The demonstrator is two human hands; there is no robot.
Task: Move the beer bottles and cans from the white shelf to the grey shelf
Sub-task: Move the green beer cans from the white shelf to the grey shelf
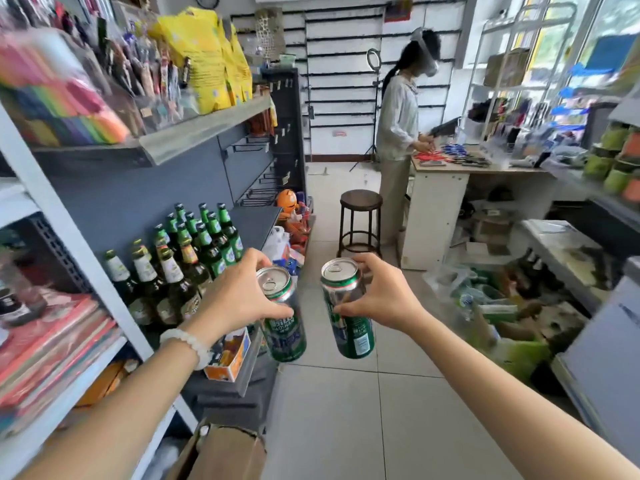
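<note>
Fingers, left hand [239,299]: curled round the left can [282,317], thumb across its front, the other fingers over the far side of the rim.
Fingers, right hand [377,299]: curled round the right can [348,310], thumb tip on the label, fingers wrapped behind near the top.
Cans: both green with silver tops and unopened pull tabs, held upright with a slight tilt, near each other but apart, in the air above the pale tiled floor [346,410] at the picture's centre.
Wrist: a white bead bracelet [188,341] sits on the left one.
At 7 o'clock: an open cardboard box [225,452] on the floor, and stacked red and pink books [52,344] on a white shelf [69,403].
At 9 o'clock: green beer bottles [187,258] stand crowded together on the grey shelf [256,220], just left of the left hand, with free board at the far end.
At 10 o'clock: the upper board carries yellow bags [207,60] and bright packets, these blurred.
At 12 o'clock: a round dark stool [360,223] stands beyond the cans.
At 1 o'clock: another person [398,133] stands at a white counter [450,202], hands on small items on its top.
At 3 o'clock: green and orange tubs [620,157] are stacked on a ledge.
</note>
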